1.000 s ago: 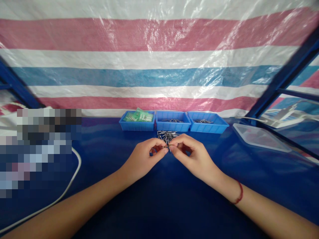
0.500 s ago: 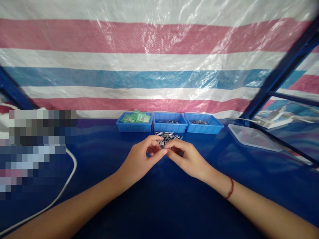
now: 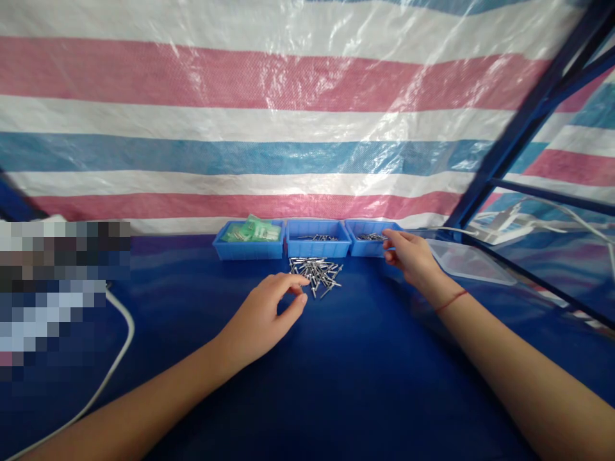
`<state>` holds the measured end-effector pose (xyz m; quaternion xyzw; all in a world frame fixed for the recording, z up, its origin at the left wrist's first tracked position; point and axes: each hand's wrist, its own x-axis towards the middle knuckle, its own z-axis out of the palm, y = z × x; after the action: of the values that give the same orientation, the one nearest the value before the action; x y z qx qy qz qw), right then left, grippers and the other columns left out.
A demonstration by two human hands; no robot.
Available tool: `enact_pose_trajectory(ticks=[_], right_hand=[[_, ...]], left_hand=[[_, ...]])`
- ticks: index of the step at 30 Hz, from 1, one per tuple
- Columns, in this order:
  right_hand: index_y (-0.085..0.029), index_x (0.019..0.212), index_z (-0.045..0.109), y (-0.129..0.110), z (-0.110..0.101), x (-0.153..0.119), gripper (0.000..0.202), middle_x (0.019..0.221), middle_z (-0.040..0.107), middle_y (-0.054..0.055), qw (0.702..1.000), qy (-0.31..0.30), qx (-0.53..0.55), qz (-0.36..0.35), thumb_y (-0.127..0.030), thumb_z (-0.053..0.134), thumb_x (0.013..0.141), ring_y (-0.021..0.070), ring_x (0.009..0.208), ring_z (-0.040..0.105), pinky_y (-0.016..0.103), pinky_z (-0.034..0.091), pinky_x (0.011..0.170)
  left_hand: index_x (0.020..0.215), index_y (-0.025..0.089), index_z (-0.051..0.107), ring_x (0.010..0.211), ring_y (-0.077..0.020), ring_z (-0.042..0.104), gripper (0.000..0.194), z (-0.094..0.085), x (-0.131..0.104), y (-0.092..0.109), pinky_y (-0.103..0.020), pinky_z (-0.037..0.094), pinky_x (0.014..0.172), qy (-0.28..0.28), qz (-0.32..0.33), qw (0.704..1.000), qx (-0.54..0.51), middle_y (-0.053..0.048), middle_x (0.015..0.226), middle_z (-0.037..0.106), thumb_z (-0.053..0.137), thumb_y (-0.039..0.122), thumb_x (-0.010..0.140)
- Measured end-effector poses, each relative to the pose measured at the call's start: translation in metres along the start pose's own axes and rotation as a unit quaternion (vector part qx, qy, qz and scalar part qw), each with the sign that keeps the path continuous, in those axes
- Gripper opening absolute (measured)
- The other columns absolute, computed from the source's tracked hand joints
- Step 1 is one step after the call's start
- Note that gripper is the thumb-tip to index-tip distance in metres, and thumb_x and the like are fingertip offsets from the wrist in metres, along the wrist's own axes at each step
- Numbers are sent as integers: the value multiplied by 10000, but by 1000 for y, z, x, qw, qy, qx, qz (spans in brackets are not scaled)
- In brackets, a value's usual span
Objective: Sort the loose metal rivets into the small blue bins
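Observation:
A loose pile of small metal pins (image 3: 317, 272) lies on the blue table cover just in front of three blue bins. My left hand (image 3: 269, 310) rests beside the pile's left edge, thumb and forefinger apart, with nothing seen in it. My right hand (image 3: 408, 255) is stretched out to the right blue bin (image 3: 361, 246), which holds metal parts; its fingertips are at the bin's right end, spread, and no part shows between them. The middle bin (image 3: 317, 246) holds a few pins. The left bin (image 3: 240, 248) holds green plastic pieces.
A clear plastic tray (image 3: 473, 266) lies to the right of the bins, close to my right wrist. A white cable (image 3: 122, 320) curves across the left of the table beside a blurred patch. A striped tarp hangs behind; a blue metal frame (image 3: 500, 153) slants at right.
My hands were pinched together on a small pin in front of the pile. They have parted: the right one has moved right to the right bin, the left one has opened beside the pile.

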<state>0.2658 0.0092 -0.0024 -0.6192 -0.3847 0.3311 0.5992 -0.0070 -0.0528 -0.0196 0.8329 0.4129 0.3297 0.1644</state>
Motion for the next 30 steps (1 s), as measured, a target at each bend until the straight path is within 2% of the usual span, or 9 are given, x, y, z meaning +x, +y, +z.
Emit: enact_pose_trajectory(ticks=[3,6,8,11,16,20,27,30], right_hand=[[-181,661,511,-2,3,-6,143,532,491,-31,1000,-7,1,0,-286,588,721,63,332,403,219,273,324],[-173,682,530,-4,12,-19,125,549,499,-29,998,-60,-12,-26,-278,571,734,58,330,412,218,262,332],[-166,701,546,-4,18,-29,121,547,496,-31,993,-100,-26,-56,-278,552,745,58,332,415,219,264,343],[-162,729,558,-3,27,-41,145,536,490,-42,983,-149,-39,-98,-303,544,753,62,350,417,220,288,367],[-148,785,579,-1,34,-56,209,550,499,-41,965,-209,-76,-136,-353,535,773,74,405,440,221,329,413],[-145,797,591,1,36,-64,250,548,498,-38,953,-238,-107,-153,-389,536,782,89,434,449,231,351,437],[-146,772,602,9,42,-71,219,565,508,-33,931,-278,-143,-187,-347,521,803,96,482,457,241,379,484],[-149,827,625,10,46,-80,188,666,583,-1,917,-312,-133,-209,-312,533,804,102,548,498,244,415,530]], left_hand=[[1007,193,609,974,-196,549,217,-1,4,-9,-361,431,885,-8,58,997,58,-47,984,642,446,166,867],[1090,198,602,1021,-203,525,332,-2,9,-15,-377,420,904,-47,105,987,111,-59,1083,617,407,81,847],[1128,210,600,1034,-216,520,338,-2,13,-18,-391,418,904,-70,129,978,147,-66,1131,599,426,106,858],[1074,197,639,1001,-217,538,276,-2,16,-21,-382,425,889,-91,151,968,179,-71,1103,617,438,162,889],[990,177,667,937,-196,550,244,-4,19,-24,-350,429,857,-104,161,963,191,-67,1038,628,436,189,912],[914,194,674,912,-187,522,212,-7,20,-24,-322,415,830,-93,163,964,188,-57,991,603,465,230,908],[848,193,635,910,-208,506,167,-8,22,-23,-334,364,767,-86,187,941,268,-51,956,587,477,212,900],[866,175,597,863,-185,519,187,-6,21,-16,-324,376,776,-57,154,968,191,-41,898,593,421,204,920]])
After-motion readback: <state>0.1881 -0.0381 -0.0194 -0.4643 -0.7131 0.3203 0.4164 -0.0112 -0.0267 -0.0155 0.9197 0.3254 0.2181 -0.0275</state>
